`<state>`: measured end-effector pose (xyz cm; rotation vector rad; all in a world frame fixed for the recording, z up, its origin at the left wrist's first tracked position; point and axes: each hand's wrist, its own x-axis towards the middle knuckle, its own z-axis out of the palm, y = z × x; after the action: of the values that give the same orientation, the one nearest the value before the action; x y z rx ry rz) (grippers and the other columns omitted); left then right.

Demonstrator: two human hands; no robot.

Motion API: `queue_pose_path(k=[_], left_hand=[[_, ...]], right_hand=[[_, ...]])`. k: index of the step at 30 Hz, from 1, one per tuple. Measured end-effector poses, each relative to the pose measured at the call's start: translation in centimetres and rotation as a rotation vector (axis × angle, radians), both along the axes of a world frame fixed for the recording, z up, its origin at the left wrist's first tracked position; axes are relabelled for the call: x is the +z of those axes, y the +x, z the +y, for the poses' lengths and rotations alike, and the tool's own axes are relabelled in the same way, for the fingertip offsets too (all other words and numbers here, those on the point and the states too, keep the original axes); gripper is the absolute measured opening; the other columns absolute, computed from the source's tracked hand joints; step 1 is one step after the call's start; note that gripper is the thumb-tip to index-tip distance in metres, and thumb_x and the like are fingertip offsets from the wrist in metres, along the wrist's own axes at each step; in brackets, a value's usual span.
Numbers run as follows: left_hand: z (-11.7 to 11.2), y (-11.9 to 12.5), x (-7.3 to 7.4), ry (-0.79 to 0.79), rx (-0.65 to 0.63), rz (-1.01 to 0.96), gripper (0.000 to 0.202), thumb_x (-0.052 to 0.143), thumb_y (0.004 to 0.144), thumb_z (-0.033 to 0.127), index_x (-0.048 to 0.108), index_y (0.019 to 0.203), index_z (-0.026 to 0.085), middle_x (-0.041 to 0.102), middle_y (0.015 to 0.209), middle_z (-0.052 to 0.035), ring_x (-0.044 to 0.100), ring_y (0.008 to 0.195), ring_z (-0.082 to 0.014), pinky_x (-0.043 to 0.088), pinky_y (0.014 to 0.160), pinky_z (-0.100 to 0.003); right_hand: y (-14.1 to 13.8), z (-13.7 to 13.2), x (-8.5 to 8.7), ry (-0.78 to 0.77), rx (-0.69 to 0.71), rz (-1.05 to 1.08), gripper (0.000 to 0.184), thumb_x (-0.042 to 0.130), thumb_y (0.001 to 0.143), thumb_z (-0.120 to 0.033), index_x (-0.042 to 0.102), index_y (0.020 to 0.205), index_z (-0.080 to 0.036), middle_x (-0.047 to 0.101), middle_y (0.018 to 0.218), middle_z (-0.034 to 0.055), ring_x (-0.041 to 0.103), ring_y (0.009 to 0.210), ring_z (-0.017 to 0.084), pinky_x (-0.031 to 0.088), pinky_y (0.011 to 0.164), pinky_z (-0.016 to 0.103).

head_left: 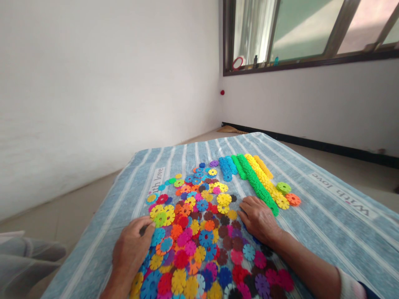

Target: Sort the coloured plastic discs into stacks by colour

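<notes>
A loose pile of colourful plastic snowflake discs (202, 238), flat with notched rims, covers the middle of the cloth. At the pile's left edge, my left hand (132, 247) is closed, thumb and fingers drawn together beside a lime green disc (160, 219). Something dark shows between them; I cannot tell what it is. My right hand (258, 219) lies palm down over the right side of the pile, fingers apart and slightly bent. Just beyond it runs a long row of overlapping green discs (257, 182), with a yellow row (263, 176) alongside.
Shorter blue rows (227, 168) lie at the far end. A lime disc (283, 187) and an orange disc (293, 199) sit right of the yellow row. Beneath is a blue striped cloth (324, 216). White walls stand left and behind, with a window (305, 29) at upper right.
</notes>
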<state>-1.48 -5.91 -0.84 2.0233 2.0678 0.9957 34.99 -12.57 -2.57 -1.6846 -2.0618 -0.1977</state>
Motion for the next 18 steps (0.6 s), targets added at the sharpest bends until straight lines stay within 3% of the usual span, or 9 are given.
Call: queue_pose_path(k=[18], left_hand=[[-0.11, 0.25, 0.35, -0.041, 0.013, -0.004, 0.035, 0.044, 0.069, 0.047, 0.068, 0.075, 0.022, 0.074, 0.102, -0.009, 0.066, 0.1, -0.0292, 0.049, 0.097, -0.04]], right_hand=[[0.13, 0.11, -0.26, 0.02, 0.002, -0.002, 0.016, 0.057, 0.091, -0.025, 0.06, 0.077, -0.02, 0.062, 0.085, 0.0042, 0.055, 0.087, 0.019, 0.037, 0.078, 0.031]])
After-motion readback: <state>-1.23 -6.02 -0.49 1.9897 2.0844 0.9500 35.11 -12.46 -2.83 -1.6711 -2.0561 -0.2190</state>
